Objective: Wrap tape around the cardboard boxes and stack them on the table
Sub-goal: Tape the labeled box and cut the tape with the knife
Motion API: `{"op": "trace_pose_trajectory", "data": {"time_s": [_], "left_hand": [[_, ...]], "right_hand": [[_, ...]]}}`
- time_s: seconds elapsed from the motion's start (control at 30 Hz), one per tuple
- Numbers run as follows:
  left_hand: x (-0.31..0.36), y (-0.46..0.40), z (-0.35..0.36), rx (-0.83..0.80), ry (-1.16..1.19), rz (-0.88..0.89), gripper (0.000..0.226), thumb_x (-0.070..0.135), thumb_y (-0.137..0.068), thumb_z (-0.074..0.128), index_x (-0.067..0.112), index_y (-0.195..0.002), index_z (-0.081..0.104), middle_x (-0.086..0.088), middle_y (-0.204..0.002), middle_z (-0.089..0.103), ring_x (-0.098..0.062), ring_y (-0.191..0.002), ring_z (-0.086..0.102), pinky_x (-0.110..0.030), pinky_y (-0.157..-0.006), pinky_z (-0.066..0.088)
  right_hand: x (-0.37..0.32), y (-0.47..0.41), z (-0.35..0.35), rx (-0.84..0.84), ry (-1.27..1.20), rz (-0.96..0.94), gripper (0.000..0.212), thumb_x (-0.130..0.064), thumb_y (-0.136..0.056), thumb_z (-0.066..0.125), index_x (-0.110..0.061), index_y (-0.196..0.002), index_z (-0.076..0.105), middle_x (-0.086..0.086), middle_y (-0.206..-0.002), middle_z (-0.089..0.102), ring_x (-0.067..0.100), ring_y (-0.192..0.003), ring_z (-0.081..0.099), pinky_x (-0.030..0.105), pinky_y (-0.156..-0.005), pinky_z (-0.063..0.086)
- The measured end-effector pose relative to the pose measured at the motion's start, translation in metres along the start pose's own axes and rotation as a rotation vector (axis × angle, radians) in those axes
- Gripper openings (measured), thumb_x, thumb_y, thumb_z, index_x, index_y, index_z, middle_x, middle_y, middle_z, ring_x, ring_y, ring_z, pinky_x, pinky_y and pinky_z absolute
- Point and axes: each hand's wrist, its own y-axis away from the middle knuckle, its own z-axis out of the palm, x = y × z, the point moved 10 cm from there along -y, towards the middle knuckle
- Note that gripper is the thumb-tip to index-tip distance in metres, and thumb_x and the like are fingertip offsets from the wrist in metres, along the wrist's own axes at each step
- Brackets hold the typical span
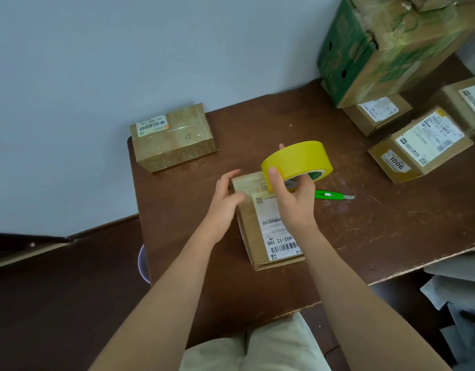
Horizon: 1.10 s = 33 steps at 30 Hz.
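Over at ten o'clock on the brown table (391,236) sits a taped box (173,137), glossy with wrap, apparently finished and waiting to be stacked on. Nearer the middle, the person's left hand (225,199) hangs loose with fingers slack, grasping nothing, just beside the left edge of the labelled box (268,231), which lies flat at the table's centre. That box looks light and fairly stiff, though its seams seem a little sprung; I'd steady it by pressing flat on top or by the long sides. The right hand (292,199) grips the yellow tape roll (296,162), thumb on the outer band and fingers through the core, holding it above the box's far end. The roll looks smooth and rigid. At three o'clock lies a green cutter (334,195), with more untaped boxes (421,145) beyond.
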Motion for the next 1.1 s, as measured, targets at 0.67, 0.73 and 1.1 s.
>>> {"op": "trace_pose_trajectory", "data": {"time_s": [0.67,0.73,1.1], "left_hand": [[-0.002,0.027,-0.05,0.417,-0.033,0.112,0.016,0.016,-0.088,0.073,0.013,-0.086,0.057,0.002,-0.079,0.06,-0.006,-0.07,0.055,-0.027,-0.069,0.048],[-0.003,0.036,-0.065,0.525,-0.012,0.129,0.016,0.018,-0.088,0.073,0.013,-0.088,0.058,0.003,-0.078,0.059,-0.004,-0.068,0.054,-0.022,-0.066,0.047],[0.011,0.015,-0.067,0.304,-0.301,0.036,0.047,0.019,-0.074,0.086,0.013,-0.11,0.056,-0.002,-0.11,0.06,-0.01,-0.097,0.059,-0.022,-0.085,0.049]], "right_hand": [[-0.004,-0.014,0.043,-0.294,0.111,-0.104,0.034,-0.049,-0.091,0.057,-0.041,-0.124,0.064,-0.01,-0.152,0.046,0.028,-0.14,0.038,0.058,-0.117,0.025],[-0.006,-0.012,0.062,-0.382,0.066,-0.045,0.027,-0.048,-0.09,0.061,-0.051,-0.116,0.066,-0.004,-0.143,0.057,0.025,-0.134,0.045,0.051,-0.114,0.034],[0.006,-0.013,0.086,-0.532,-0.001,0.184,0.004,-0.021,-0.087,0.073,-0.024,-0.089,0.075,0.016,-0.103,0.074,0.031,-0.107,0.065,0.044,-0.099,0.048]]}}
